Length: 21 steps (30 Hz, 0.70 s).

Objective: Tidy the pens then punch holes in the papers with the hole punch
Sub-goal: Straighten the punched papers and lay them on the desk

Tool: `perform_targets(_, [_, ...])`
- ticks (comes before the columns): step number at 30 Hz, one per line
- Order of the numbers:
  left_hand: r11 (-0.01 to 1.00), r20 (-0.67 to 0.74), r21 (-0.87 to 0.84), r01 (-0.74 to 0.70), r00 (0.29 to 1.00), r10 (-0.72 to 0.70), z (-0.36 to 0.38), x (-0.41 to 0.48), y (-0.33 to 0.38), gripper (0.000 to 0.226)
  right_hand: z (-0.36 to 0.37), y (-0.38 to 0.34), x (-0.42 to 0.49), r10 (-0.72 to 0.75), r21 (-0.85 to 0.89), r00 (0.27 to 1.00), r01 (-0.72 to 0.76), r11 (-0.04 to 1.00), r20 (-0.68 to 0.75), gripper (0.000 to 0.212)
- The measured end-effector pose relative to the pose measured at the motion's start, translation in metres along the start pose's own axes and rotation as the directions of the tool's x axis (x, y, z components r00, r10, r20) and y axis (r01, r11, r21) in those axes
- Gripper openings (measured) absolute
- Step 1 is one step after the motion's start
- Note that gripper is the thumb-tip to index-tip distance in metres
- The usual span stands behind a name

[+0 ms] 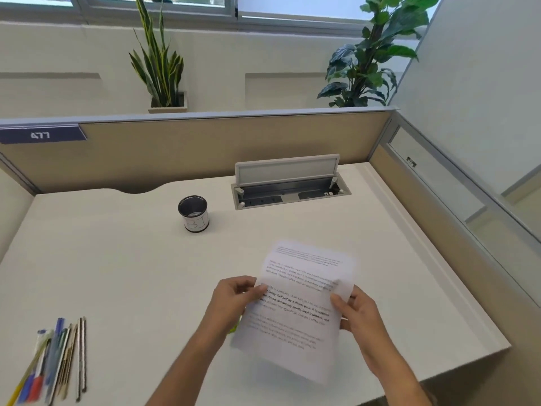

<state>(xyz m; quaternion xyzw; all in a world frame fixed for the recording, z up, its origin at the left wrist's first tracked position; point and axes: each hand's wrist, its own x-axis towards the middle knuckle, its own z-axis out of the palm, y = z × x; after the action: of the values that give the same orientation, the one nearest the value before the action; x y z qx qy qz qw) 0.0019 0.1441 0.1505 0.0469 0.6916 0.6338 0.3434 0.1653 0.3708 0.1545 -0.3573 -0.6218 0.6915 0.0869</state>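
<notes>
Papers (298, 306) with printed text hang tilted above the tabletop (131, 273), pinched at their side edges by both grips: the left hand (234, 300) closes on the left edge, the right hand (355, 310) on the right. Pens (49, 361) lie bunched at the near left corner, well apart from the empty pen cup (193, 213) farther back. A sliver of something yellow-green (234, 328) peeks out under the sheets; what it is cannot be told.

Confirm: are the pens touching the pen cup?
Apart. The head view shows the pens lying at the desk's near-left corner, the pen cup standing far off, bare desk between.
</notes>
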Motion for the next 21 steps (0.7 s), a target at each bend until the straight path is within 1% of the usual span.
perform_targets(3, [0.99, -0.055, 0.136, -0.038, 0.997, 0.045, 0.002, 0.003, -0.011, 0.009, -0.002, 0.0, -0.007, -0.029, -0.02, 0.991, 0.027, 0.999, -0.13, 0.017])
perform_targets(6, [0.976, -0.037, 0.216, -0.011, 0.999, 0.019, 0.007, 0.003, -0.017, 0.012, -0.008, -0.002, -0.011, -0.053, -0.043, 0.976, 0.044, 0.998, -0.213, 0.013])
perform_targets(8, [0.974, -0.011, 0.227, 0.021, 1.0, -0.019, 0.013, 0.004, -0.019, 0.01, -0.014, -0.003, -0.011, -0.068, -0.061, 0.973, 0.056, 0.997, -0.222, 0.013])
perform_targets(11, [0.985, 0.0, 0.169, 0.042, 0.999, -0.043, 0.022, 0.011, -0.019, 0.018, -0.029, -0.003, -0.006, -0.055, -0.072, 0.978, 0.041, 0.997, -0.203, 0.012])
perform_targets(14, [0.99, -0.007, 0.134, 0.031, 1.0, -0.03, 0.034, 0.021, -0.019, 0.009, -0.047, -0.001, 0.003, -0.049, -0.103, 0.982, 0.031, 0.994, -0.181, 0.01])
perform_targets(16, [0.992, -0.009, 0.114, 0.046, 0.999, -0.045, 0.047, 0.029, -0.018, 0.009, -0.06, 0.001, 0.011, -0.038, -0.124, 0.984, 0.016, 0.992, -0.175, 0.009])
perform_targets(21, [0.993, -0.008, 0.094, 0.073, 0.997, -0.072, 0.089, 0.053, -0.023, 0.01, -0.102, 0.008, 0.049, -0.019, -0.247, 0.988, -0.02, 0.969, -0.155, 0.007])
